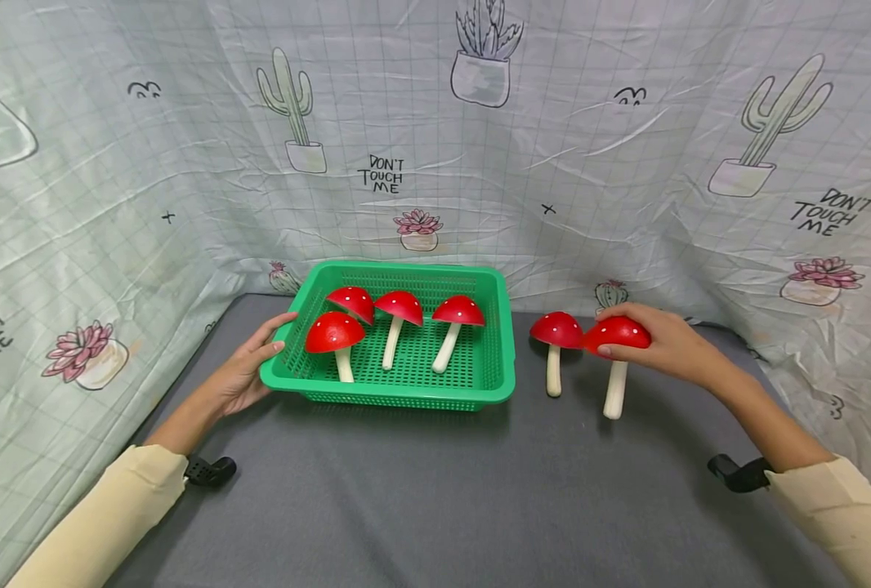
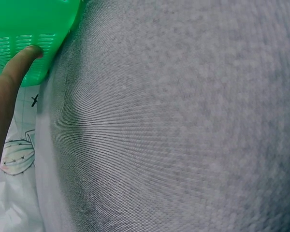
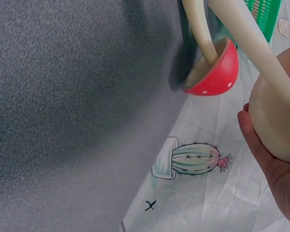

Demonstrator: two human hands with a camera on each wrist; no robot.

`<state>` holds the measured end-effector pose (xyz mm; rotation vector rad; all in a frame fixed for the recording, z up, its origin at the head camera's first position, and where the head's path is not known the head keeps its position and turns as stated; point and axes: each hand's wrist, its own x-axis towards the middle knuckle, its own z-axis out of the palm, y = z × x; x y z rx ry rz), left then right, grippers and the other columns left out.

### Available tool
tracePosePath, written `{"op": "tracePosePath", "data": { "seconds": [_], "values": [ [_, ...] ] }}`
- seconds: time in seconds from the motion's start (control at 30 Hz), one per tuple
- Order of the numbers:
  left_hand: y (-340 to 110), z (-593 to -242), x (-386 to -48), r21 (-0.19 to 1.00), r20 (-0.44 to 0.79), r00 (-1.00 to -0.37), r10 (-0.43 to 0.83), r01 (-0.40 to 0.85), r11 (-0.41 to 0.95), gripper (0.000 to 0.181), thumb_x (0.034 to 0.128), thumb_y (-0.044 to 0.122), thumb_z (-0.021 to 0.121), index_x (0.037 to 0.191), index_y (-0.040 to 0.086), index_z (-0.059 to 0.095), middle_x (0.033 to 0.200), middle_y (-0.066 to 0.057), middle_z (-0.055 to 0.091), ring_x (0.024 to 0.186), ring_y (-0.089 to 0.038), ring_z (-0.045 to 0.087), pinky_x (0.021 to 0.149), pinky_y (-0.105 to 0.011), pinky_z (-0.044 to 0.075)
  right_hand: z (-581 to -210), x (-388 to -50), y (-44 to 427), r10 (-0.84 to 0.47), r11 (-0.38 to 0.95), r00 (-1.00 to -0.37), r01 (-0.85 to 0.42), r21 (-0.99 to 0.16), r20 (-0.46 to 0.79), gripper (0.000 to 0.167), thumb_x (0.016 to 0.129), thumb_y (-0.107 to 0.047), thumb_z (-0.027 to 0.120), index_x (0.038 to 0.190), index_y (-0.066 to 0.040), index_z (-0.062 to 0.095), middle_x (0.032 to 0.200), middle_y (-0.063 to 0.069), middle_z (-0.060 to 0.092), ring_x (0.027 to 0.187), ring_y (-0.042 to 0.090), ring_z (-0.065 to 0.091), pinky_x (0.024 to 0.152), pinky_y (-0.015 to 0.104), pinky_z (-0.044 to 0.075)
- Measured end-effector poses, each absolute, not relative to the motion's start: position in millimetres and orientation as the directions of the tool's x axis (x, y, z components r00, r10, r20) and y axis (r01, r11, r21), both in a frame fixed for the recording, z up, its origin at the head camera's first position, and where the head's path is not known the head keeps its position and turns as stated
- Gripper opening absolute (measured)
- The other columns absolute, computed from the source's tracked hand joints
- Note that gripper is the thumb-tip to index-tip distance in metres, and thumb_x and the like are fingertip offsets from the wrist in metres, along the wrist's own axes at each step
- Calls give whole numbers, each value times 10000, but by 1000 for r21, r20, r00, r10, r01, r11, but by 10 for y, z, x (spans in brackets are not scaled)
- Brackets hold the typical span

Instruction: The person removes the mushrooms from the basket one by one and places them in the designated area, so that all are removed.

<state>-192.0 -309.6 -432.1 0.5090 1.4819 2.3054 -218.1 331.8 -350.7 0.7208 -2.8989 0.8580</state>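
Observation:
A green plastic basket [image 1: 406, 394] stands on the grey cloth, with several toy mushrooms inside, among them one [image 1: 459, 312] at the right with its pale stem toward me. My left hand [image 1: 247, 367] holds the basket's left side; a finger [image 2: 26, 60] lies against its slotted wall in the left wrist view. My right hand [image 1: 659, 343] grips another toy mushroom [image 1: 614, 392] by its red, white-dotted cap, stem hanging down. In the right wrist view its pale underside [image 3: 275, 121] shows above the fingers. Just left of it, another toy mushroom [image 1: 556, 329] rests on the cloth.
A grey cloth [image 1: 435, 498] covers the table. White fabric [image 1: 568, 122] printed with cacti and lettering hangs behind and at both sides, meeting the table just behind the basket. Black straps with camera mounts [image 1: 737, 474] are on the wrists.

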Motion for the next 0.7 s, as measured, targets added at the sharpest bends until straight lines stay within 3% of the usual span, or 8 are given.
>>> {"op": "tracePosePath", "data": {
  "seconds": [0.7],
  "values": [
    [-3076,-4311,-1904,922,87,-886,456,-102,-374,531,1111,49,308,1588,261,210,1396,-89,429,1036,-257,696,845,-405,609,-3578,-2387,3435,-396,776,-905,-420,-470,156,506,914,-396,747,1339,-175,584,1233,136,626,1077,349,568,729,389,532]
  ]
}}
